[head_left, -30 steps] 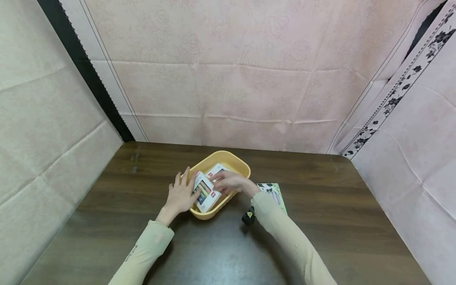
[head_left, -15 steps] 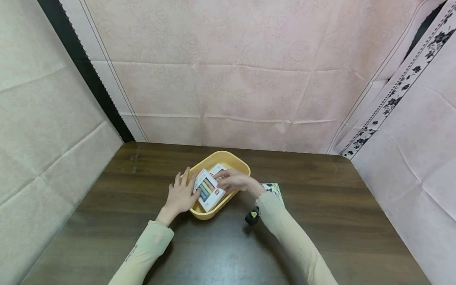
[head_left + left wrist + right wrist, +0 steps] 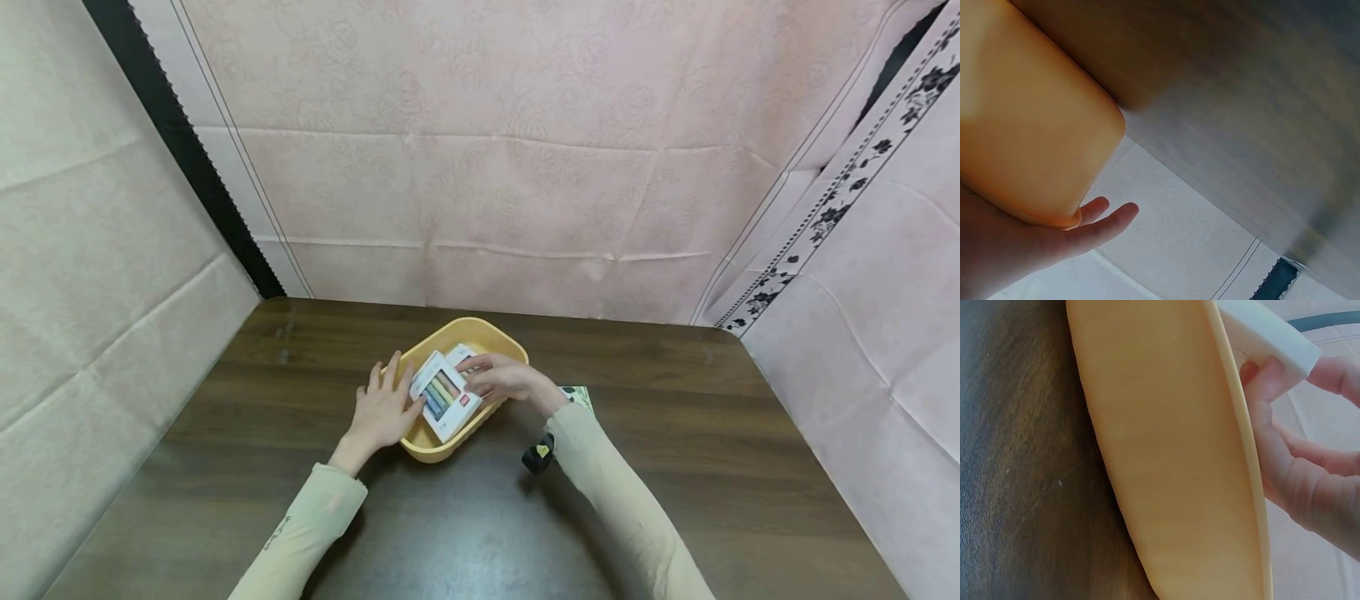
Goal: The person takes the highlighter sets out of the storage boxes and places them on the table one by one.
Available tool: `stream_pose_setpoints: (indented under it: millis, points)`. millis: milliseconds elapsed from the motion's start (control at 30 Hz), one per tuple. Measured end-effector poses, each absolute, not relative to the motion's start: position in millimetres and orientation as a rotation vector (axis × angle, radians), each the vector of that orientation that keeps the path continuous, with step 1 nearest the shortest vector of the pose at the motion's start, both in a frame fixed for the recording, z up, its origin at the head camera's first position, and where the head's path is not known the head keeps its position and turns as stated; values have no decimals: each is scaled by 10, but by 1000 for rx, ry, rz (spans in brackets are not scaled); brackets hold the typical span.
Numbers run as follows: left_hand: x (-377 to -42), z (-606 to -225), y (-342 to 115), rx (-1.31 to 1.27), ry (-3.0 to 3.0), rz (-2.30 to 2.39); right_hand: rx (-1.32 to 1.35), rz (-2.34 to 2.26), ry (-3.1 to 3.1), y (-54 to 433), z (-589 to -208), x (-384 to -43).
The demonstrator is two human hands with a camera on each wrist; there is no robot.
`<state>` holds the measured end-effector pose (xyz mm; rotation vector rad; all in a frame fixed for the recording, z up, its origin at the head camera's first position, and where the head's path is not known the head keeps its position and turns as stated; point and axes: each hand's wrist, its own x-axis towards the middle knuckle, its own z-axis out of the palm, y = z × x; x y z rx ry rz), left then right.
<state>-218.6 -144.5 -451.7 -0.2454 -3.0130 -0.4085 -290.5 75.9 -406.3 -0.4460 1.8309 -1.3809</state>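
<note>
A yellow plastic basket (image 3: 431, 454) stands on the table, holding two white boxes. The upper white box (image 3: 450, 427) has a window showing several coloured sticks; it lies tilted across the basket. Behind it, the second white box (image 3: 459, 353) is partly covered. My left hand (image 3: 377, 414) rests with spread fingers over the basket's left rim, its thumb by the upper box. In the left wrist view, two fingertips show past the basket wall (image 3: 1035, 125). My right hand (image 3: 506, 383) pinches the upper box at its right corner; the right wrist view shows thumb and finger on the box (image 3: 1285, 344).
A green-and-white printed item (image 3: 580, 395) lies on the brown table (image 3: 675, 458), mostly hidden behind the right forearm. A black device (image 3: 538, 455) with a yellow mark sits at the right wrist. Pale cloth (image 3: 480, 192) hangs behind the table and at both sides.
The right hand has shifted a little to the right, and the upper white box has moved the same way inside the basket. The left hand and basket have stayed in place.
</note>
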Motion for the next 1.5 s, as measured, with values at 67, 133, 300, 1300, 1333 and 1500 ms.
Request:
stream_pose_setpoints:
  millis: [67,133,300,1300,1333,1500]
  points:
    - [-2189,-4519,-1447,-249,-3008,-414,-455,-1382,1835,772,-4061,-2911]
    - [-2190,-4518,-1445,-247,-3009,-417,-452,-1388,1842,784,-4058,-2917]
    - [-2182,-4506,-1437,-248,-3011,-418,-440,-1420,1848,816,-4047,-2926]
    - [-2171,-4520,-1435,-227,-3026,-405,-360,-1564,1778,999,-4044,-2887]
    - [-2174,-4520,-1436,-227,-3029,-404,-358,-1569,1775,1005,-4043,-2886]
    - [-2182,-4519,-1441,-232,-3034,-401,-353,-1588,1760,1034,-4020,-2880]
